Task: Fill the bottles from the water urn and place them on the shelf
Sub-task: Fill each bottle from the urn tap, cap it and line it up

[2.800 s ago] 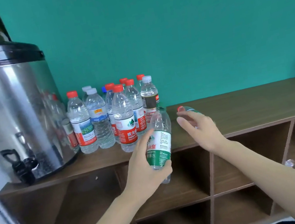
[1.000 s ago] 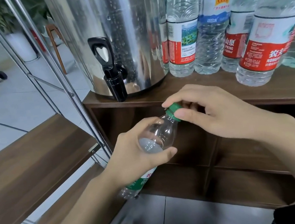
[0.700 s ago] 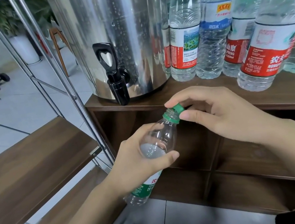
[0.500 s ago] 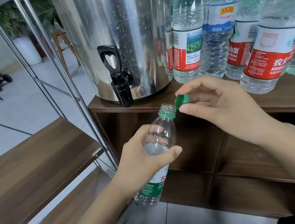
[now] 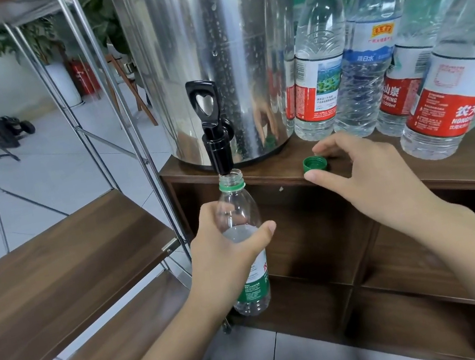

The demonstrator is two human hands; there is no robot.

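Holding the open bottle (image 5: 240, 230) upright, the left hand (image 5: 227, 254) wraps it so its mouth sits just under the urn's tap (image 5: 211, 127). The right hand (image 5: 368, 175), fingers loose and holding nothing, hovers by the green cap (image 5: 315, 164) parked on the counter (image 5: 388, 178), probably kept near for recapping.

Bottle (image 5: 243, 242) under the urn's tap (image 5: 215, 139); cap (image 5: 315, 164) on the counter (image 5: 466, 171), right of it

Urn (image 5: 205, 42): polished mirror-bright steel; tap (image 5: 212, 127) glossy black plastic. Bottle (image 5: 239, 224): clear smooth plastic, paper-like label. Bench (image 5: 466, 171): dark matt wood grain.
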